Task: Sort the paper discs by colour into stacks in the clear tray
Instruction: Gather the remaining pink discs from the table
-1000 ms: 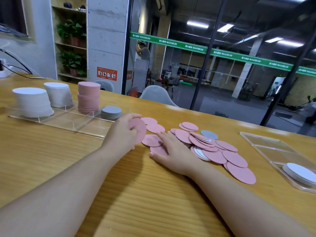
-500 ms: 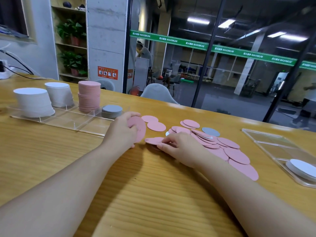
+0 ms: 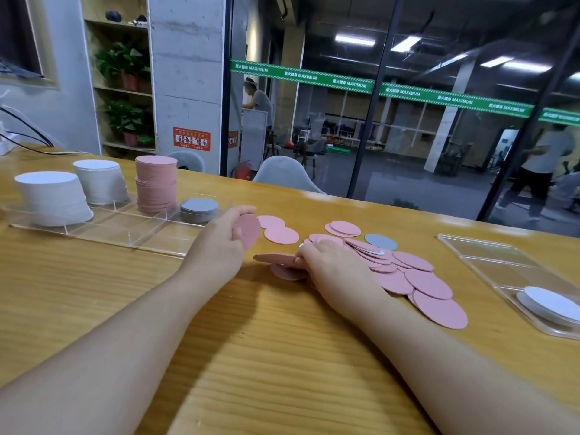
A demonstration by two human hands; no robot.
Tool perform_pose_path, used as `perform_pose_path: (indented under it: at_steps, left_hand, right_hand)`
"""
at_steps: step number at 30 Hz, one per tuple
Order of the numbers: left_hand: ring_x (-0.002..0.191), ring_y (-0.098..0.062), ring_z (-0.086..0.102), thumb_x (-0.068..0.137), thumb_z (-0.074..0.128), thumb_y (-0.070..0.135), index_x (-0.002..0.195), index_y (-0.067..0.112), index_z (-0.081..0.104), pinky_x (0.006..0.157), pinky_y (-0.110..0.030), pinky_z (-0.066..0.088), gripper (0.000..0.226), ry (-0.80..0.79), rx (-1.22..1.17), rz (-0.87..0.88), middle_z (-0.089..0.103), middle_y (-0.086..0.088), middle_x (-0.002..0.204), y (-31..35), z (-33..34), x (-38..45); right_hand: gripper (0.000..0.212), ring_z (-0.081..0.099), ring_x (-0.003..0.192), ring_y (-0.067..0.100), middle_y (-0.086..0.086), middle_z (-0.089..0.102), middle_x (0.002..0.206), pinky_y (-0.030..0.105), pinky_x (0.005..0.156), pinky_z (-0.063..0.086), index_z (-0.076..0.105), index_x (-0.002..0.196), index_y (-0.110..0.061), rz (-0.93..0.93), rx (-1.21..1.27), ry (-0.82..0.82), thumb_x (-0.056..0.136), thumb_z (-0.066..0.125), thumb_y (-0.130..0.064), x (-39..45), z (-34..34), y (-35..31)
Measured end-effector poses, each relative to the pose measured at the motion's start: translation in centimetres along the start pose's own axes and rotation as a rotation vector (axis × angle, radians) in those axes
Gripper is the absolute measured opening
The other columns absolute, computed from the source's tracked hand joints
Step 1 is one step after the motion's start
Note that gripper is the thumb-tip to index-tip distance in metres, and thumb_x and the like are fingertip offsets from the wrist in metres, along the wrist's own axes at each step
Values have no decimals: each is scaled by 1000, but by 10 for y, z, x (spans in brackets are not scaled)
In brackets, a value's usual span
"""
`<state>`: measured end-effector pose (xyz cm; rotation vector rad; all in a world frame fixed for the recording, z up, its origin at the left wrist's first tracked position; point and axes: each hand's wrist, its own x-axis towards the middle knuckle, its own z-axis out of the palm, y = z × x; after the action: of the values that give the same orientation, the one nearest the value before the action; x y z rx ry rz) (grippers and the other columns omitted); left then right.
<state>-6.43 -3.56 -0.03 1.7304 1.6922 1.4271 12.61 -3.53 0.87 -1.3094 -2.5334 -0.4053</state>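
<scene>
Left hand [image 3: 219,246] curls round a few pink discs [image 3: 249,229] held on edge. Right hand [image 3: 329,268] pinches one pink disc [image 3: 274,258] by its rim, lifted flat. Loose pile [image 3: 408,274] lies under and right of right hand. Clear tray [image 3: 125,233] with stacks sits just left of left hand. Discs look light, thin, bendy, slippery on each other; best pinched at the rim.

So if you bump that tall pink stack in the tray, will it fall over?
Probably, with a firm bump. The tall pink stack stands much higher than it is wide, and its edges already look uneven, so discs may slide off. The clear tray has only low dividers, which likely would not catch it. The discs look thin and light.
</scene>
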Motion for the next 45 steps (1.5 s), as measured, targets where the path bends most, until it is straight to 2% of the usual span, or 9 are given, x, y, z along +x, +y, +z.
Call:
perform_pose_path:
  at_steps: [9, 14, 16, 21, 24, 28, 32, 35, 45]
  left_hand:
    - [94, -2, 59, 98, 35, 39, 101, 48, 55, 71, -29, 57, 22, -239, -255, 129, 59, 22, 101, 14, 6, -8]
    - [97, -9, 59, 93, 56, 19, 121, 34, 51, 84, -24, 50, 32, -295, -92, 169, 61, 15, 105, 9, 14, -9]
    - [105, -8, 53, 91, 56, 12, 131, 37, 41, 84, -6, 38, 49, -286, -8, 182, 54, 17, 113, 10, 12, -10]
    - [126, 2, 33, 92, 50, 1, 133, 53, 32, 103, -16, 27, 69, -334, 37, 255, 41, 22, 130, 9, 10, -10]
    - [111, -3, 46, 90, 46, -4, 114, 50, 48, 92, -22, 41, 60, -306, 46, 263, 48, 25, 116, 6, 9, -8]
    - [68, -6, 46, 93, 43, 3, 130, 46, 42, 73, -23, 37, 57, -210, 114, 182, 47, 12, 113, 5, 7, -6]
    - [72, -11, 48, 91, 40, 2, 123, 45, 47, 67, -29, 44, 54, -142, 135, 94, 45, 11, 117, 2, 6, -3]
    - [71, -15, 51, 88, 37, -1, 116, 42, 52, 66, -35, 51, 54, -120, 140, 42, 45, 10, 117, -1, 6, 0]
    - [78, -18, 56, 85, 32, -5, 121, 39, 52, 69, -40, 56, 61, -100, 88, -55, 39, 11, 115, 4, 5, -3]
  right_hand:
    - [25, 52, 99, 23, 6, 59, 107, 34, 80, 37, 53, 111, -11, 321, 424, 181, 101, 34, -23, 10, 2, -2]
    - [17, 55, 89, 19, 1, 59, 99, 38, 81, 47, 53, 104, -15, 348, 635, 223, 100, 38, -21, 12, 13, -11]
    - [14, 57, 94, 15, -3, 60, 103, 37, 83, 48, 51, 107, -19, 347, 676, 220, 98, 42, -21, 12, 16, -13]
    - [26, 52, 97, 8, -7, 55, 111, 28, 84, 43, 49, 120, -21, 257, 627, 189, 95, 50, -27, 10, 19, -12]
    - [24, 51, 96, 8, -3, 54, 111, 26, 84, 41, 55, 117, -22, 220, 561, 184, 94, 50, -26, 10, 24, -7]
    - [38, 44, 115, 15, -1, 54, 119, 29, 97, 36, 54, 126, -17, 221, 427, 157, 92, 54, -33, 10, 28, 6]
    - [43, 49, 93, 15, -5, 55, 99, 32, 79, 43, 56, 108, -18, 209, 384, -47, 83, 58, -52, 8, 29, 7]
    - [49, 56, 102, 17, -2, 61, 112, 34, 86, 46, 57, 122, -18, 254, 407, -125, 85, 58, -51, 9, 25, 8]
    - [19, 57, 92, 28, 7, 54, 106, 33, 65, 39, 47, 108, -13, 139, 52, -54, 101, 34, -25, 15, 15, 4]
